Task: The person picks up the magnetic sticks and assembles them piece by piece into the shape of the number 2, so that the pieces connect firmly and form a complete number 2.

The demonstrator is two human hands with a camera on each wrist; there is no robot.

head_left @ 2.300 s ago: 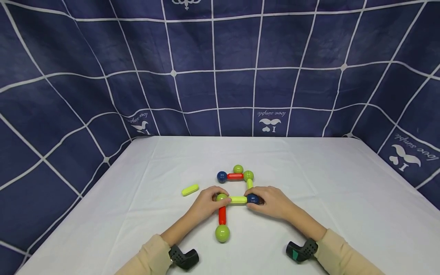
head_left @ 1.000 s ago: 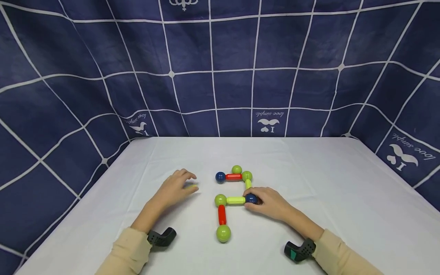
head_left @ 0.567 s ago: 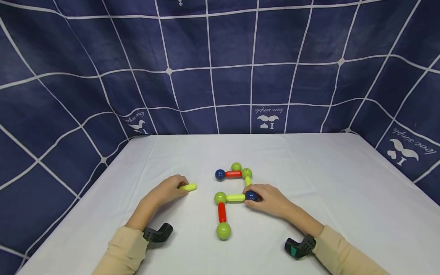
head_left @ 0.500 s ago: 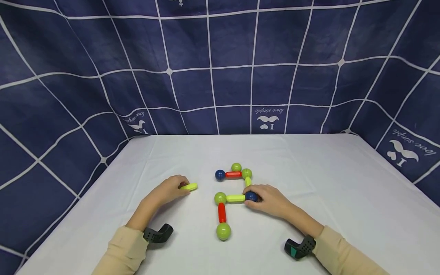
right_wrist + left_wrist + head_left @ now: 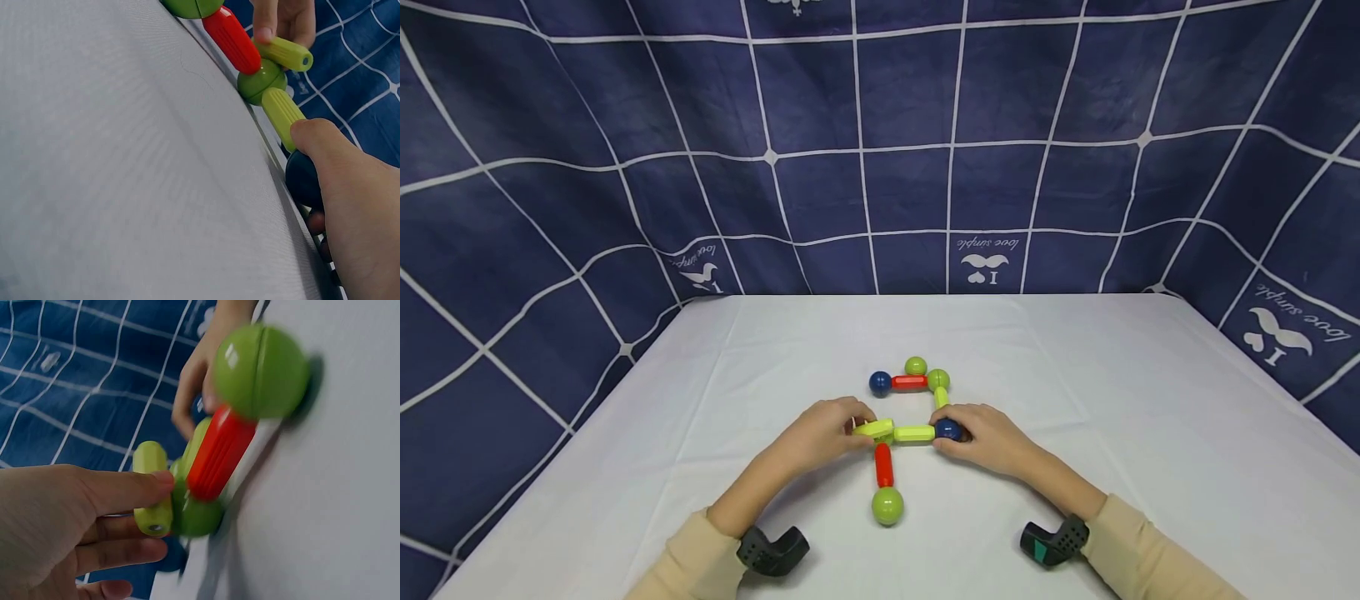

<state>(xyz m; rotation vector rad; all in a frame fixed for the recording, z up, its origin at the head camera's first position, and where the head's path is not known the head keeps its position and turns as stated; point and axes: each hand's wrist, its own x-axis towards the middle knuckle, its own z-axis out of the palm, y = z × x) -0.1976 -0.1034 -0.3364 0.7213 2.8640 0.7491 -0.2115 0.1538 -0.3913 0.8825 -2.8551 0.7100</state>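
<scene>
My left hand [image 5: 827,432] pinches a loose yellow-green magnetic rod [image 5: 150,456] between thumb and fingers. In the head view the rod overlaps the green ball [image 5: 259,82] at the chain's left corner. From that ball, a red rod [image 5: 883,465] runs toward me to another green ball [image 5: 887,506]. A second yellow-green rod [image 5: 913,433] runs right from the corner to a dark blue ball [image 5: 948,429]. My right hand [image 5: 992,437] grips this blue ball, its thumb near the rod's end in the right wrist view. Its other fingers are partly hidden there.
Beyond my right hand, a yellow-green rod [image 5: 941,397] leads to a green ball [image 5: 938,380]. From there a red rod [image 5: 910,382] goes left to a blue ball [image 5: 880,383]. One more green ball [image 5: 915,366] sits just behind. A checked blue curtain [image 5: 910,192] borders the white table [image 5: 1075,367].
My left hand left the corner ball, reached left, took the loose yellow-green rod and carried it right, back to the corner ball. My right hand has stayed on the blue ball.
</scene>
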